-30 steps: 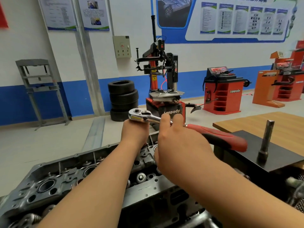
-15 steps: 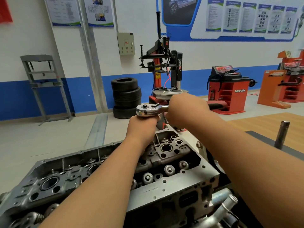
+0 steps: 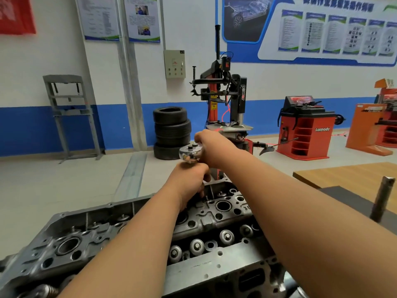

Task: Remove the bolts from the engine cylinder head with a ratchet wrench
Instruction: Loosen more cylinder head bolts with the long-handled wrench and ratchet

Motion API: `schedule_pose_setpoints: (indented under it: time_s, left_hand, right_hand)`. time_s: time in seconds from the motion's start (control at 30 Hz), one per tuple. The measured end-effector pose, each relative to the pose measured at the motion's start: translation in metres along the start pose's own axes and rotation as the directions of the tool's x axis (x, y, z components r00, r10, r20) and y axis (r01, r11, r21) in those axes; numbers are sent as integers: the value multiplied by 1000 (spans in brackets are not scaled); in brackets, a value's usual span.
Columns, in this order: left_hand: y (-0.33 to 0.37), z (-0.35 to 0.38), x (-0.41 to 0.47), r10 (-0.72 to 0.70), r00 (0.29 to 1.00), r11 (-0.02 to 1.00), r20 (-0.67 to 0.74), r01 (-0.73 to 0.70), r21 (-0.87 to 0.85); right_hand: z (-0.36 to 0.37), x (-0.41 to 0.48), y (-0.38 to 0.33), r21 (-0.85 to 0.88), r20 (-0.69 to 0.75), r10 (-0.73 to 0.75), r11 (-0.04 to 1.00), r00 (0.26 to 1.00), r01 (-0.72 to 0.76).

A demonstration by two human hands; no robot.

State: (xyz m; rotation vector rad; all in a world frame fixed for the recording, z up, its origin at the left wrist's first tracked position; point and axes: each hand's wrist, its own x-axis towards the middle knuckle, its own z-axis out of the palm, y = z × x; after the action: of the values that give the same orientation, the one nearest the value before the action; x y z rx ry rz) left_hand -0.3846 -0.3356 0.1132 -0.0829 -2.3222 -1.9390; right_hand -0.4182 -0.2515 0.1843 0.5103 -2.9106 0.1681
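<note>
Bolt loosening was under way, mid-frame.
Right hand [image 3: 216, 147] gripped the chrome ratchet wrench [image 3: 190, 152], left hand [image 3: 191, 180] clasped its shaft over the grey cast-metal cylinder head [image 3: 71, 244] below; next, probably, a handle swing.

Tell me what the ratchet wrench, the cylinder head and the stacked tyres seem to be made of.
Ratchet wrench: steel, likely chrome-plated; its head is mirror-bright with reflections.
Cylinder head: cast metal, probably aluminium; dull grey, grainy outer faces, smoother machined bores and flats.
Tyres: black rubber, matt, with rounded sidewalls.
</note>
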Motion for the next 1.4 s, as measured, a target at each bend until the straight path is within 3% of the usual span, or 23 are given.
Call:
schedule_pose_setpoints:
  time_s: [0.17, 0.33, 0.43, 0.53, 0.6, 0.73, 0.8, 0.87, 0.97, 1.1, 1.23, 1.4]
  left_hand:
    - [1, 2, 0, 69, 997, 996, -44, -66, 61]
    - [3, 6, -5, 80, 995, 996, -59, -77, 50]
    - [4, 7, -5, 101, 990, 990, -95, -91, 107]
    - [8, 7, -8, 130, 978, 982, -164, -105, 157]
    - [10, 7, -15, 261, 953, 890, -151, -178, 419]
    - [5, 1, -10, 251, 962, 797, -108, -142, 587]
    - [-1, -2, -3, 187, 973, 830, -133, -84, 551]
    - [-3, -3, -1, 159, 985, 843, -60, -104, 528]
    - [1, -4, -5, 52, 998, 934, -47, -32, 355]
    - [-2, -9, -7, 35, 999, 934, 40, -47, 353]
    - [-7, -11, -4, 16, 1000, 934, 26, -25, 358]
    - [-9, -20, -2, 104, 992, 931, 70, -121, 343]
  right_hand:
    - [-2, -5, 10, -70, 66, 169, 984, 983, -164]
    - [7, -51, 21, -64, -189, 275, 955, 943, -291]
    - [6, -91, 8, -91, -214, 315, 936, 925, -340]
    - [6, -124, -13, -84, -185, 267, 954, 946, -286]
    - [8, -138, -25, -119, -158, 217, 964, 963, -237]
    - [-1, -137, -28, -45, -82, 246, 967, 966, -250]
    - [-8, -127, -22, -37, -73, 256, 965, 964, -259]
    - [-12, -111, -12, -130, -86, 248, 957, 965, -258]
    - [-6, -80, 11, -234, -191, 165, 950, 968, -208]
    - [6, -33, 32, -100, -205, 76, 990, 976, -98]
    - [9, -2, 23, -31, -132, -34, 999, 991, 31]
    - [17, 7, 15, 141, -126, -115, 981, 985, 132]
